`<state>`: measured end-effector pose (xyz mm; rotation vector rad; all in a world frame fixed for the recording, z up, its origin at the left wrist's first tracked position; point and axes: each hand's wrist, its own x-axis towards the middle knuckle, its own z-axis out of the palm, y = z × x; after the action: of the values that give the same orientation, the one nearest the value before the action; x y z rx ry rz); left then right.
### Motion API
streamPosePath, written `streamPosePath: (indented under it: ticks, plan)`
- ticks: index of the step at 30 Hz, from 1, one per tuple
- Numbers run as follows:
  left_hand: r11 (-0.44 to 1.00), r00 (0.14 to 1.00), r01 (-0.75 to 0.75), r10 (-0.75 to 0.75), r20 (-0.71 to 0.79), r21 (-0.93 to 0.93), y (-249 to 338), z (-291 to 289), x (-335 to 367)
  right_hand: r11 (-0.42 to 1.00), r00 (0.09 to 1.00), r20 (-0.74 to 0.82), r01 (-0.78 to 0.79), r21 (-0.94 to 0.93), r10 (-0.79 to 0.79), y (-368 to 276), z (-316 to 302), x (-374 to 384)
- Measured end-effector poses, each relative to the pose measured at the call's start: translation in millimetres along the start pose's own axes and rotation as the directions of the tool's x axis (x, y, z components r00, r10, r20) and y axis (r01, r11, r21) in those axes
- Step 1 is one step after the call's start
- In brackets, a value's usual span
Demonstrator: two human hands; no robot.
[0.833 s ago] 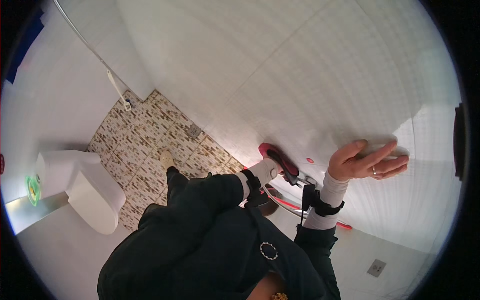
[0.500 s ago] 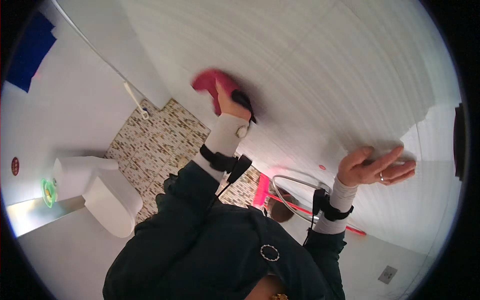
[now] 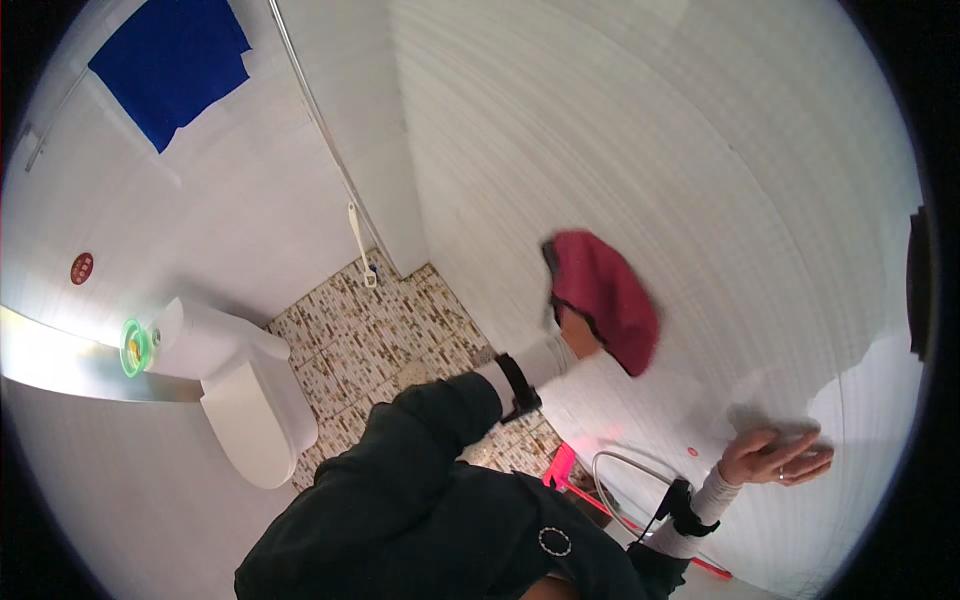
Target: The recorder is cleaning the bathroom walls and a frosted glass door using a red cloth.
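Observation:
A dark red cloth (image 3: 612, 300) with a dark edge lies against the pale wall (image 3: 720, 230), near the middle of the view. My left hand (image 3: 578, 335) holds the cloth on the wall, and most of its fingers are hidden under the fabric. Lower right, my right hand (image 3: 775, 456) rests on the same wall, fingers spread and nothing in them. A ring shows on one finger. Both wrists wear black straps over light sleeves.
A white toilet (image 3: 250, 420) stands at the left, a green basket (image 3: 134, 348) on its tank. A toilet brush (image 3: 361, 245) leans in the corner of the tiled floor (image 3: 370, 345). Below lie a pink broom (image 3: 561, 466) and a grey hose (image 3: 632, 458). A blue cloth (image 3: 180, 65) hangs upper left.
My left hand has swept the red cloth rightward across the wall. My right hand stays on the wall, lower in the picture, as the view has shifted.

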<state>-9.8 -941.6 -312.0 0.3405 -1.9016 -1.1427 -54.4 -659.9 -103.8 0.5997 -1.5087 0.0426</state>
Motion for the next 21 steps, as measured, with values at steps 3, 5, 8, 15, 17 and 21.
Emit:
streamPosePath:
  ticks: [3, 5, 8, 15, 17, 21]
  plan:
    - [0.889, 0.945, 0.327, -0.317, 0.085, -0.322, -71, -61, 68, 1.0, 0.999, -0.015, 0.028, -0.01, -0.028, -4, 4, 2]
    - [0.844, 0.851, 0.474, -0.512, -0.117, -0.25, -96, -97, 127, 0.999, 0.999, -0.004, 0.037, -0.016, -0.037, 1, 1, 3]
    - [0.909, 0.794, 0.408, -0.396, -0.461, -0.079, -133, -169, 189, 1.0, 0.999, 0.034, -0.014, 0.015, 0.014, -3, 1, -3]
    - [0.925, 0.783, 0.379, -0.315, -0.536, 0.011, -200, -215, 169, 0.996, 0.999, 0.008, 0.039, -0.081, -0.038, -4, 5, 0]
    - [0.909, 0.823, 0.415, -0.364, -0.436, 0.024, -201, -193, 129, 0.998, 1.0, 0.005, 0.022, -0.06, -0.022, -10, 10, 1]
    - [0.88, 0.876, 0.475, -0.472, -0.096, 0.003, -186, -152, 55, 1.0, 1.0, -0.013, -0.003, -0.02, 0.002, -7, 12, -1]
